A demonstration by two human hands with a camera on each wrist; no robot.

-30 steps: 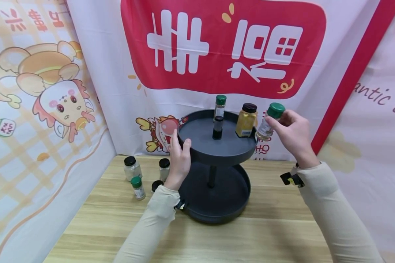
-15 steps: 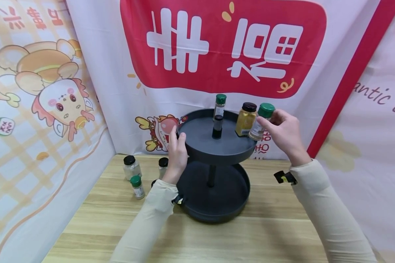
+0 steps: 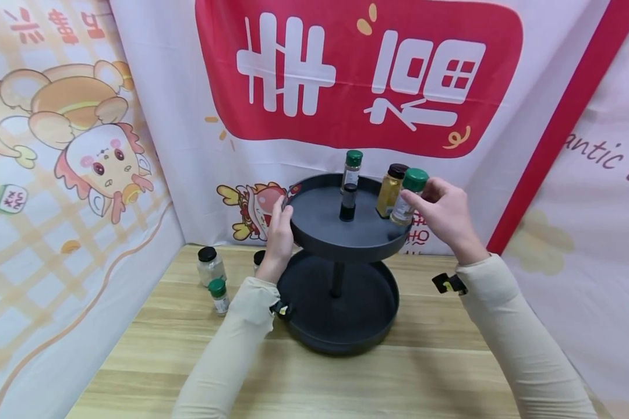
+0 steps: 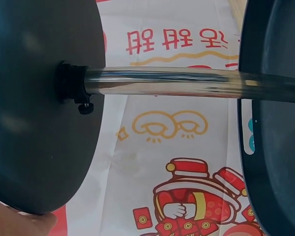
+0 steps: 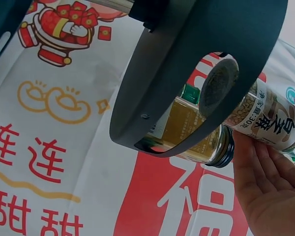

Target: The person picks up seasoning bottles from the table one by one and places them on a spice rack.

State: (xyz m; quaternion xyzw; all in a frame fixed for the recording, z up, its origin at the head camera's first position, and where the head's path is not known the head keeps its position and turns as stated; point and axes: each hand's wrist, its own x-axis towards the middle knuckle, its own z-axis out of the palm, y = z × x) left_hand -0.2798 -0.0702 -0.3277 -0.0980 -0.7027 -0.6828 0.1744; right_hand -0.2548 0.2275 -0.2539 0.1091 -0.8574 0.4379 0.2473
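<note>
My right hand [image 3: 448, 212] pinches a clear spice jar [image 3: 402, 210] with a green lid. It is slightly tilted, at the right rim of the two-tier black turntable's upper tray [image 3: 314, 218]. In the right wrist view, the jar's base shows through the rim's cutout; whether it touches the tray floor, I cannot tell. At the tray's left side, my left hand [image 3: 280, 241] rests on the rim with fingers mostly straight. Standing on that tray are a yellow-filled jar [image 3: 389, 192], another green-lidded spice jar [image 3: 352, 170] and a small dark bottle [image 3: 348, 202].
The lower tray [image 3: 340, 314] sits on the wooden table [image 3: 424, 372]. Left of it stand a black-lidded jar [image 3: 210, 267], a small green-lidded jar [image 3: 219, 298] and another black-lidded jar [image 3: 259, 259], partly hidden by my left hand. A printed cloth [image 3: 168, 116] hangs close behind.
My right hand has brought the green-lidded spice jar leftward, over the upper tray's right rim and near the yellow-filled jar. My left hand has shifted slightly left and up along the rim.
</note>
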